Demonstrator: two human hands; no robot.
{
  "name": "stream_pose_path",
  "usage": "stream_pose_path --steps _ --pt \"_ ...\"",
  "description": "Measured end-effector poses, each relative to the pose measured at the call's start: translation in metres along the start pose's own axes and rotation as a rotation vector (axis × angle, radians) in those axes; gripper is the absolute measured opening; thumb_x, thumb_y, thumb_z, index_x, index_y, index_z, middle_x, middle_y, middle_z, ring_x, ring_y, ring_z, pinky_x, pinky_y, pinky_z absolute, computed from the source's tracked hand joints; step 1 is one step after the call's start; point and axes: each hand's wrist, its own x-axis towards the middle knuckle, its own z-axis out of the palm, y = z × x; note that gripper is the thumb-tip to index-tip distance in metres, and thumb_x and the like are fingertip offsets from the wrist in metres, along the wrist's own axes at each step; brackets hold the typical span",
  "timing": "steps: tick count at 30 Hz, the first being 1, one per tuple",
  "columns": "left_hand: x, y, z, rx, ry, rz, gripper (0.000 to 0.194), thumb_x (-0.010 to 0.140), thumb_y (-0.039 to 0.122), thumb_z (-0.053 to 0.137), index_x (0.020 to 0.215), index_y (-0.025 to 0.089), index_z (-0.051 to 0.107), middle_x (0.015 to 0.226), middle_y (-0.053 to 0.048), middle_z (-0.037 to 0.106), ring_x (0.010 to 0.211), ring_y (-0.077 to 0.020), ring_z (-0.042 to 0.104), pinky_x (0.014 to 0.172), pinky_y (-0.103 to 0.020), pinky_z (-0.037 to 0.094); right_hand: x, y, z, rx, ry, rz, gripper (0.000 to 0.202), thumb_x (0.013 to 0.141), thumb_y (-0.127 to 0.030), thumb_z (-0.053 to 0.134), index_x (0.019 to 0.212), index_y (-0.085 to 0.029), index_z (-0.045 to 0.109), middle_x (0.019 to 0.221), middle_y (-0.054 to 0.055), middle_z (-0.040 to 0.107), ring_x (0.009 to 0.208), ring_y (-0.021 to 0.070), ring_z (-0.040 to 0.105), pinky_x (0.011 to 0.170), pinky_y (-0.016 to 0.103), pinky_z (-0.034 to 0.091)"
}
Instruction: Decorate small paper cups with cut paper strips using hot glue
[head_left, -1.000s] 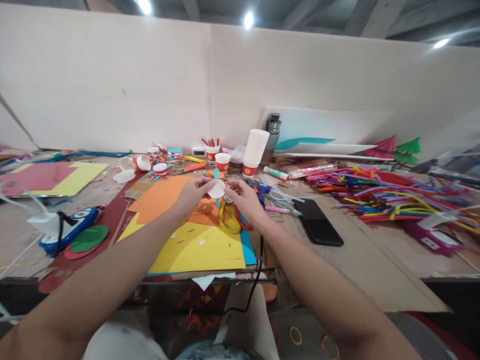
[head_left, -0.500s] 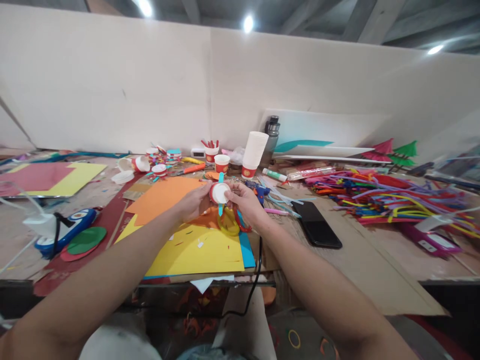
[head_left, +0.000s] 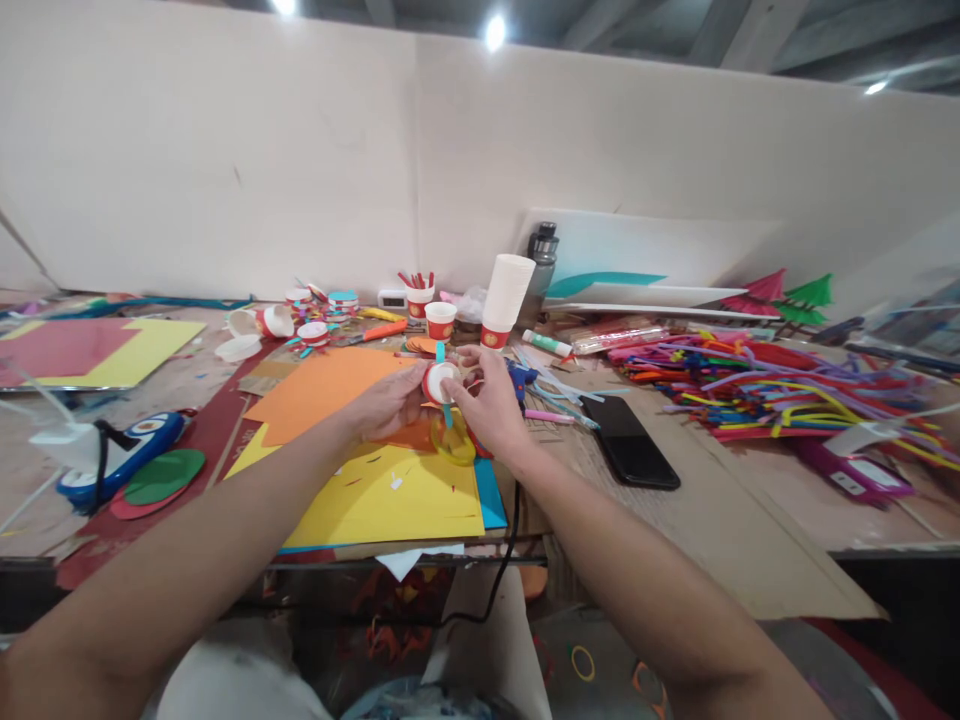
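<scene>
Over the paper sheets, a short red-and-white paper cup piece [head_left: 439, 378] is held up between my two hands, its white round face toward me. A light blue strip [head_left: 448, 416] sticks out above and below it. My left hand [head_left: 390, 402] grips the piece at its left side. On the opposite side my right hand [head_left: 489, 402] closes on it, thumb on the white face. Just beneath lies a yellow loop-shaped item [head_left: 454, 446], partly hidden. Orange paper [head_left: 307, 395] and yellow paper [head_left: 352, 505] lie under my forearms and hands.
Stacked white cups [head_left: 508, 290], a grey bottle [head_left: 541, 255] and a cup of red sticks [head_left: 418, 300] stand behind. A black phone [head_left: 630, 445] and many pipe cleaners [head_left: 765, 385] lie right. A blue power strip [head_left: 124, 465] is left; a black cable [head_left: 513, 540] crosses the front edge.
The right hand's fingers have shifted up and around the cup piece, which has turned slightly. The red loop beside the yellow one is now hidden. The view has moved slightly.
</scene>
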Motion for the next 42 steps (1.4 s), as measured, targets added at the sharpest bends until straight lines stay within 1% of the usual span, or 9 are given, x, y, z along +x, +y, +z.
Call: stream_pose_path --steps 3,7,10,14,20,24,29,35,42 --pt "-0.001 0.001 0.001 -0.016 0.007 0.018 0.040 0.094 0.045 0.052 0.119 0.017 0.065 0.108 -0.011 0.072 0.082 -0.0160 0.066 0.071 -0.026 0.054 -0.003 -0.004 -0.002 -0.058 -0.080 -0.112 0.036 0.083 -0.028 0.065 0.118 -0.021 0.057 0.111 0.010 0.051 0.096 0.0210 0.055 0.082 0.038 0.052" --pt "0.000 0.003 -0.001 -0.037 0.032 0.035 0.033 0.092 0.043 0.056 0.108 0.017 0.068 0.100 -0.008 0.073 0.067 -0.0109 0.062 0.062 -0.021 0.051 -0.004 -0.003 -0.002 -0.121 -0.112 -0.189 0.045 0.079 -0.027 0.073 0.121 -0.022 0.057 0.116 0.011 0.050 0.112 0.0257 0.052 0.092 0.043 0.050" --pt "0.002 0.001 -0.003 -0.032 0.049 0.041 0.033 0.090 0.042 0.061 0.103 0.014 0.070 0.095 -0.009 0.073 0.068 -0.0119 0.063 0.063 -0.022 0.052 -0.003 0.000 -0.002 -0.137 -0.114 -0.229 0.041 0.080 -0.026 0.072 0.119 -0.023 0.059 0.113 0.011 0.052 0.109 0.0256 0.054 0.093 0.044 0.050" --pt "0.004 -0.002 -0.004 -0.038 0.069 0.044 0.034 0.089 0.041 0.061 0.102 0.011 0.070 0.093 -0.010 0.073 0.068 -0.0117 0.063 0.066 -0.023 0.053 -0.002 0.002 -0.002 -0.113 -0.111 -0.228 0.037 0.080 -0.027 0.073 0.114 -0.020 0.061 0.111 0.011 0.053 0.101 0.0243 0.056 0.082 0.041 0.053" --pt "0.002 0.003 0.004 -0.096 0.124 0.037 0.031 0.094 0.038 0.054 0.101 0.012 0.069 0.092 -0.009 0.073 0.071 -0.0128 0.065 0.067 -0.023 0.053 -0.001 -0.003 -0.002 -0.046 -0.073 -0.131 0.037 0.073 -0.025 0.077 0.106 -0.022 0.062 0.106 0.008 0.055 0.091 0.0200 0.056 0.076 0.036 0.053" --pt "0.002 0.006 0.003 -0.121 0.122 0.019 0.033 0.097 0.038 0.048 0.103 0.013 0.068 0.091 -0.009 0.073 0.073 -0.0145 0.067 0.067 -0.024 0.053 0.000 -0.007 -0.003 0.071 -0.050 -0.065 0.036 0.075 -0.027 0.073 0.108 -0.021 0.060 0.106 0.006 0.055 0.083 0.0164 0.056 0.075 0.033 0.052" --pt "0.003 0.006 -0.001 -0.109 0.115 0.008 0.038 0.098 0.040 0.044 0.113 0.012 0.066 0.095 -0.011 0.074 0.081 -0.0180 0.068 0.075 -0.029 0.054 0.000 -0.006 -0.003 0.141 -0.065 -0.036 0.037 0.077 -0.033 0.071 0.111 -0.023 0.059 0.108 0.006 0.055 0.084 0.0163 0.057 0.076 0.033 0.053" --pt "0.002 0.005 0.001 -0.091 0.128 0.036 0.032 0.096 0.038 0.051 0.107 0.013 0.068 0.096 -0.009 0.074 0.077 -0.0152 0.067 0.074 -0.027 0.053 -0.002 -0.010 -0.003 -0.041 -0.055 -0.122 0.039 0.075 -0.023 0.072 0.112 -0.022 0.059 0.108 0.008 0.054 0.093 0.0207 0.055 0.079 0.037 0.053" --pt "0.002 0.003 0.004 -0.055 0.112 0.073 0.032 0.092 0.040 0.058 0.104 0.012 0.068 0.100 -0.010 0.074 0.089 -0.0168 0.068 0.077 -0.025 0.052 -0.003 -0.005 0.000 -0.064 -0.059 -0.171 0.042 0.074 -0.022 0.075 0.113 -0.020 0.061 0.111 0.011 0.053 0.104 0.0240 0.055 0.081 0.038 0.053"
